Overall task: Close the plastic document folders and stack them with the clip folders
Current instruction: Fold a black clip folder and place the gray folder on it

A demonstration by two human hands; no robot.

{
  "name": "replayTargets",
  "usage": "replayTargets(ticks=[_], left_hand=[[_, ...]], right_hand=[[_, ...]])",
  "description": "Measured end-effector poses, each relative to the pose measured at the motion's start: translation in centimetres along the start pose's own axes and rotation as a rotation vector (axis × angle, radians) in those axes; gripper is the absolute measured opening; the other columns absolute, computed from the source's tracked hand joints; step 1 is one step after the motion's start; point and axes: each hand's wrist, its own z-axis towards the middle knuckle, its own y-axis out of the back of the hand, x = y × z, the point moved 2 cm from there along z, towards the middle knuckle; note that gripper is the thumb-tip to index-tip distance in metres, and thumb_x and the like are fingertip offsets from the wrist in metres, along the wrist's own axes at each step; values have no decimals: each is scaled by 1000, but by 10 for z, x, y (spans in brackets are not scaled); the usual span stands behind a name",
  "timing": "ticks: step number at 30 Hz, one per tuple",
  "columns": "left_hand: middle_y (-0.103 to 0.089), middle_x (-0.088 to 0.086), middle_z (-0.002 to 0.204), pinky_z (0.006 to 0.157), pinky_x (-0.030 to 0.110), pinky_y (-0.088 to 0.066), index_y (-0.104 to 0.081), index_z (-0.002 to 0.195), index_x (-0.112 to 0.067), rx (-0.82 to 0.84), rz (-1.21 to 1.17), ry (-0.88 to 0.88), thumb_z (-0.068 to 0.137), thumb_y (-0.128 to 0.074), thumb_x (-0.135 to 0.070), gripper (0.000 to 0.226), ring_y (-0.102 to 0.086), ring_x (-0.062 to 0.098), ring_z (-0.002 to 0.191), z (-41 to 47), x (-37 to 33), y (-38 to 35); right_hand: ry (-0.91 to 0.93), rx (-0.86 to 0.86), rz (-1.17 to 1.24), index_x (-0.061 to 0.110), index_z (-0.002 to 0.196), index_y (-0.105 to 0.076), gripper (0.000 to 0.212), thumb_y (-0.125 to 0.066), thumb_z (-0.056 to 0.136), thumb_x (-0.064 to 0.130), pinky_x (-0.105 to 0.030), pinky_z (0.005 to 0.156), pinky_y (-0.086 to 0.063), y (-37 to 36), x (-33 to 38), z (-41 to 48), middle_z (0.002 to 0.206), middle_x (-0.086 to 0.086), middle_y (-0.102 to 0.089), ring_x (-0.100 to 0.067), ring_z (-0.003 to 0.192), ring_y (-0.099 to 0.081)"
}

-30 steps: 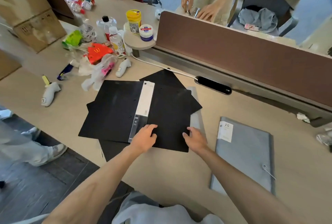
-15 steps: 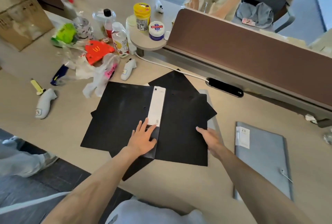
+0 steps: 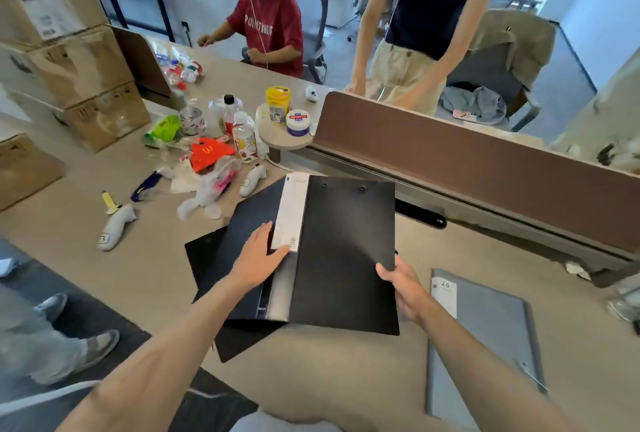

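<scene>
A black plastic document folder (image 3: 343, 251) with a white spine label lies half folded on the desk. Its right cover is raised and swung over toward the left. My right hand (image 3: 403, 287) grips that cover at its right edge. My left hand (image 3: 258, 258) rests flat with spread fingers on the left cover beside the spine. More black folders (image 3: 207, 251) lie beneath it, poking out at the left and front. A grey folder (image 3: 485, 338) with a "20" label lies flat to the right.
A brown partition (image 3: 485, 168) runs along the desk's far side. Bottles, wrappers and white controllers (image 3: 116, 225) clutter the back left. Cardboard boxes (image 3: 79, 60) stand at far left. Two people are beyond the desk, and someone's legs (image 3: 45, 334) at my left.
The open folder's right cover has been lifted off the desk by my right hand and swung leftward. My left hand stays by the spine. The camera has tilted up.
</scene>
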Motion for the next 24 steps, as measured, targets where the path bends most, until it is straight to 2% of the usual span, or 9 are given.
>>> replayTargets(ticks=[3, 5, 7, 10, 13, 16, 19, 24], left_hand=[[-36, -7, 146, 114, 44, -29, -29, 146, -18, -107, -204, -38, 92, -53, -40, 63, -35, 14, 135, -14, -44, 7], [-41, -1, 147, 111, 49, -34, -31, 145, -21, -128, -395, -14, 90, -55, -42, 63, -42, 19, 132, -24, -70, 7], [-50, 4, 140, 107, 50, -40, -37, 141, -20, -134, -574, -18, 88, -61, -35, 61, -50, 22, 125, -32, -90, 7], [-59, 2, 131, 103, 45, -45, -44, 137, -24, -76, -688, -23, 87, -63, -30, 53, -58, 20, 116, -43, -115, 5], [-60, -3, 131, 105, 44, -43, -46, 136, -28, 13, -674, -33, 90, -60, -33, 48, -57, 18, 118, -48, -125, -6], [-61, -2, 131, 106, 47, -42, -48, 134, -26, 39, -727, -6, 92, -58, -32, 44, -57, 20, 119, -50, -121, -31], [-59, 1, 132, 106, 50, -42, -46, 135, -25, 81, -697, 25, 95, -54, -33, 42, -56, 22, 120, -50, -116, -65], [-50, 4, 138, 108, 45, -38, -37, 140, -18, 96, -475, 46, 97, -48, -35, 48, -47, 24, 127, -37, -94, -106]], right_hand=[[65, 74, 19, 18, 126, -58, 34, -56, 93, 10, -43, 105, -44, 14, 15, -16, 124, -5, -67, -24, 117, -60], [133, 112, 12, 17, 125, -58, 33, -58, 92, 12, -40, 105, -44, 18, 28, -27, 125, -5, -66, -22, 118, -60], [194, 132, -16, 22, 127, -57, 34, -57, 93, 14, -39, 105, -43, 23, 35, -33, 126, 0, -65, -19, 120, -58], [252, 108, -27, 25, 126, -58, 33, -57, 94, 17, -39, 104, -44, 31, 41, -42, 125, 5, -66, -16, 119, -59], [283, -58, -12, 21, 124, -59, 33, -58, 92, 14, -35, 98, -48, 43, 44, -51, 122, 4, -67, -15, 114, -61], [301, -136, -119, 22, 132, -50, 45, -63, 89, 17, -34, 100, -47, 55, 39, -55, 127, 6, -61, -13, 115, -58], [210, -193, -185, 20, 135, -41, 55, -66, 87, 22, -37, 103, -45, 72, 19, -56, 128, 7, -55, -14, 116, -55], [40, -320, -322, 20, 128, -52, 44, -61, 85, 21, -43, 103, -47, 93, -25, -45, 127, 0, -62, -21, 113, -60]])
